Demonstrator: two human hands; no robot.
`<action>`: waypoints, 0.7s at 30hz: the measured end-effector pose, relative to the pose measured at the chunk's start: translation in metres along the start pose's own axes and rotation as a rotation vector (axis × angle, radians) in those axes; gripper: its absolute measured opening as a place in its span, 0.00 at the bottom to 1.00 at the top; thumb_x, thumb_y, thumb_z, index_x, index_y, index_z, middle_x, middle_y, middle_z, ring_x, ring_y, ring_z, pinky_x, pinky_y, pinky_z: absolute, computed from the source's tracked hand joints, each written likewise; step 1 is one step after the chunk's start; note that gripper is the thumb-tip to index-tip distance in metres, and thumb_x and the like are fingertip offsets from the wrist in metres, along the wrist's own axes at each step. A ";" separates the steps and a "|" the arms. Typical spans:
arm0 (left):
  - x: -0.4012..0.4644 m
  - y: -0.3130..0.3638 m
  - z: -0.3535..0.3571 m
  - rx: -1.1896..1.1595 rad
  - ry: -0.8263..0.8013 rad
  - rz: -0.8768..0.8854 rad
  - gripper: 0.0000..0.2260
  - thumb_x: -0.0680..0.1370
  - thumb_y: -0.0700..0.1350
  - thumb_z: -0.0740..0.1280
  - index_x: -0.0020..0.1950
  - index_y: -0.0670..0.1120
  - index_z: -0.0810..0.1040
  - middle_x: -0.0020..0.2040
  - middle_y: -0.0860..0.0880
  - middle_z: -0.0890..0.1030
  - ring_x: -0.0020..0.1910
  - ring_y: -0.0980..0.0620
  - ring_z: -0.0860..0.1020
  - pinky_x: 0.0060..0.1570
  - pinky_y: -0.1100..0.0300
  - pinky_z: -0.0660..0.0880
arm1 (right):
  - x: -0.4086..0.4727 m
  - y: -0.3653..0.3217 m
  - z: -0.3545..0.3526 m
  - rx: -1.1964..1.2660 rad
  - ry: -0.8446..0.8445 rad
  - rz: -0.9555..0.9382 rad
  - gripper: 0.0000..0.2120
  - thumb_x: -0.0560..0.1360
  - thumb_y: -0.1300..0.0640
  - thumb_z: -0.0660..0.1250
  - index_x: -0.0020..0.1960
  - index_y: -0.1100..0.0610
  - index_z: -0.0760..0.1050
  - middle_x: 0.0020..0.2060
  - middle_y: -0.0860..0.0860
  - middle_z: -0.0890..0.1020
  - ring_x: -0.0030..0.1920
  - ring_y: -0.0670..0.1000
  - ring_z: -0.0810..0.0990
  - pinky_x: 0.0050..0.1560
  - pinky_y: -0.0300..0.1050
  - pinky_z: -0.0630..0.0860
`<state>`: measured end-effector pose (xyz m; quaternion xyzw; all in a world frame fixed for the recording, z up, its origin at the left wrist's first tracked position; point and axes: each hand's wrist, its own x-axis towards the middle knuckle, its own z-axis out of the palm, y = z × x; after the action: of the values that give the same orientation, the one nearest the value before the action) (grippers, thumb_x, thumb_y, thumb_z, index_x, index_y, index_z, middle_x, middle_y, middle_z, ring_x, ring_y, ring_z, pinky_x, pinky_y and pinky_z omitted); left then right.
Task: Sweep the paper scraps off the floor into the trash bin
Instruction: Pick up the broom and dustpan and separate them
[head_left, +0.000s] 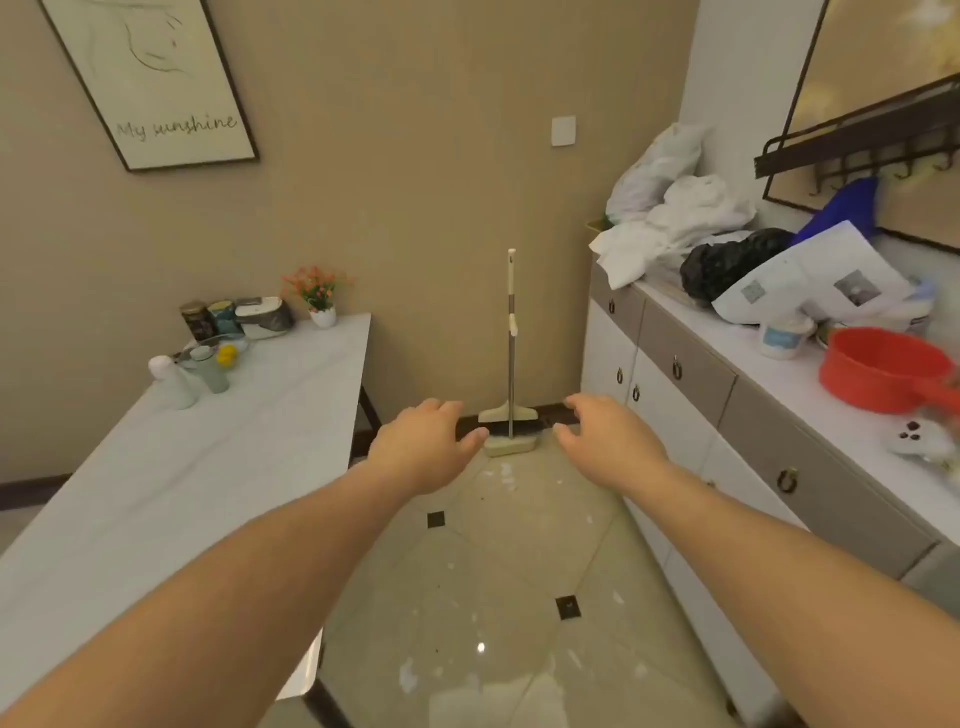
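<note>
Broom (511, 332) stands upright against the far wall, long axis vertical, head down in its dustpan (511, 446) on the floor; white paper scraps (503, 475) lie scattered over the glossy floor tiles (519, 561) just in front of it. Left hand (423, 448) and right hand (605, 437) reach forward, fingers relaxed, holding nothing. Framed print (150, 78) on wall reads "My sunshine"; tabletop (182, 467) at left.
</note>
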<state>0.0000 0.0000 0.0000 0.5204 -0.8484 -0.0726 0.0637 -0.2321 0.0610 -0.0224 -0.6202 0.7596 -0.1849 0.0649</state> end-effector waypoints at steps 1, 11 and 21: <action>0.014 -0.006 0.003 -0.028 -0.030 0.004 0.30 0.81 0.67 0.55 0.78 0.50 0.65 0.71 0.47 0.73 0.66 0.45 0.74 0.61 0.46 0.76 | 0.014 0.000 0.006 -0.015 -0.012 0.001 0.24 0.79 0.42 0.58 0.71 0.50 0.72 0.62 0.50 0.79 0.57 0.54 0.79 0.54 0.54 0.79; 0.217 -0.085 0.010 -0.140 -0.125 0.048 0.31 0.82 0.64 0.58 0.79 0.48 0.64 0.74 0.46 0.72 0.70 0.44 0.72 0.66 0.47 0.73 | 0.209 -0.010 0.039 -0.124 -0.153 0.063 0.23 0.78 0.45 0.59 0.70 0.51 0.72 0.65 0.51 0.76 0.62 0.56 0.77 0.59 0.56 0.77; 0.412 -0.098 0.016 -0.174 -0.175 0.021 0.31 0.82 0.62 0.61 0.80 0.48 0.63 0.76 0.46 0.70 0.73 0.45 0.70 0.69 0.48 0.71 | 0.384 0.039 0.041 -0.045 -0.181 0.110 0.27 0.80 0.45 0.60 0.77 0.53 0.64 0.71 0.53 0.71 0.68 0.56 0.73 0.65 0.54 0.74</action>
<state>-0.1027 -0.4104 -0.0207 0.4957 -0.8467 -0.1902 0.0349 -0.3399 -0.3118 -0.0245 -0.5931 0.7874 -0.1072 0.1296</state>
